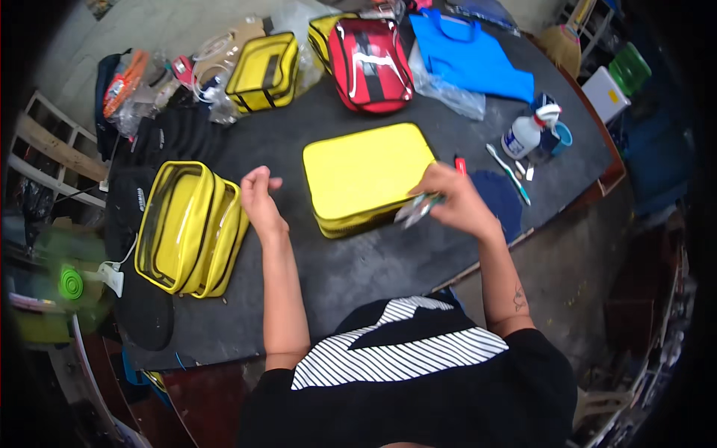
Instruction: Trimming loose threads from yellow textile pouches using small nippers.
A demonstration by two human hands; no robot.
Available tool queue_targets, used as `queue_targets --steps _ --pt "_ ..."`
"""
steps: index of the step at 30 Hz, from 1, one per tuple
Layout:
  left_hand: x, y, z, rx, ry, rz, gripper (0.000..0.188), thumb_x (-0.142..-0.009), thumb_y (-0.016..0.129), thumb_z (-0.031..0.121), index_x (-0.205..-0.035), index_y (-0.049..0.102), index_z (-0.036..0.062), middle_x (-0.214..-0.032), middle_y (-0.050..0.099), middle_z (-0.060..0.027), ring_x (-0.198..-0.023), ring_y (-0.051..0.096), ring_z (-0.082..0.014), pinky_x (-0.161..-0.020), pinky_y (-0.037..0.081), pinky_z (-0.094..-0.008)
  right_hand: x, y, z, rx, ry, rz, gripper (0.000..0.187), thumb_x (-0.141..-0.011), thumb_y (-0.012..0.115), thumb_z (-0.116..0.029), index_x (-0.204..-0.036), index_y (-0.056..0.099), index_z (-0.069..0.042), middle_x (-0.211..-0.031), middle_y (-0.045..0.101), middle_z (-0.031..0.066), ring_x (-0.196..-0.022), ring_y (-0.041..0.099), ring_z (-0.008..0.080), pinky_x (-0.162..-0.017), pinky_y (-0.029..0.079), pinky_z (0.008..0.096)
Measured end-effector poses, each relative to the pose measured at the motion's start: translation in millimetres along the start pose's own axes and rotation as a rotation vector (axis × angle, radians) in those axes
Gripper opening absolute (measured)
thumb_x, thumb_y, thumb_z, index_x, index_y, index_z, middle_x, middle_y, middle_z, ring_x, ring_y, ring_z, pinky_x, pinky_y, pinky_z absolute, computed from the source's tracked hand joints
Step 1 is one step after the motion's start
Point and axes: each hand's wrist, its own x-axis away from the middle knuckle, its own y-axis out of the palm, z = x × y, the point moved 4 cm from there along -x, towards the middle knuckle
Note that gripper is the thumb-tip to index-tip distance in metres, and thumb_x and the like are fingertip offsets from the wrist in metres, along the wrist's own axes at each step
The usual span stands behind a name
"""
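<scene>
A yellow rectangular zip bag (367, 170) with dark piping lies on the black table in front of me, its plain side up. At its right edge, my right hand (457, 201) is closed on a small silver-and-teal tool (412, 212), blurred, perhaps snips. My left hand (261, 203) is raised between this bag and another yellow bag, thumb apart from the fingers, holding nothing. That second yellow bag (196, 235), with clear panels and two sections, stands to the left of my left hand.
Farther back are a yellow clear-panelled bag (263, 72), a red bag (370, 67) and a blue tote (470, 56). On the right sit a spray bottle (523, 137), a toothbrush (508, 174) and a red marker (460, 163). A green-centred fan (71, 282) stands left.
</scene>
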Motion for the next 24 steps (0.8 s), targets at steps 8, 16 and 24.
queue_targets --steps 8,16,24 --pt "27 15 6 -0.472 0.261 -0.129 0.080 -0.082 0.068 0.008 -0.148 0.023 0.0120 -0.132 0.049 -0.0165 -0.121 0.049 -0.0258 -0.105 0.035 -0.0358 73 -33 94 -0.460 0.562 0.568 0.025 -0.098 0.050 -0.022 -0.098 0.064 -0.001 -0.073 0.056 -0.0021 -0.057 0.046 0.0037 -0.053 0.034 0.0198" --pt "59 41 3 -0.002 -0.091 -0.570 0.068 -0.081 0.054 -0.006 -0.144 0.028 -0.0034 -0.144 0.039 -0.0174 -0.134 0.037 -0.0252 -0.110 0.028 -0.0346 68 22 89 -0.374 0.592 0.476 0.041 -0.081 0.073 -0.017 -0.115 0.057 0.000 -0.080 0.051 -0.0046 -0.062 0.044 0.0019 -0.050 0.031 0.0180" --pt "58 9 3 0.206 -0.169 -0.531 0.067 -0.078 0.052 -0.003 -0.142 0.033 -0.0025 -0.139 0.044 -0.0136 -0.125 0.045 -0.0212 -0.106 0.031 -0.0308 64 30 64 -0.629 0.511 0.684 0.036 -0.085 0.069 -0.013 -0.117 0.059 0.001 -0.093 0.052 -0.0017 -0.069 0.046 0.0039 -0.056 0.034 0.0185"
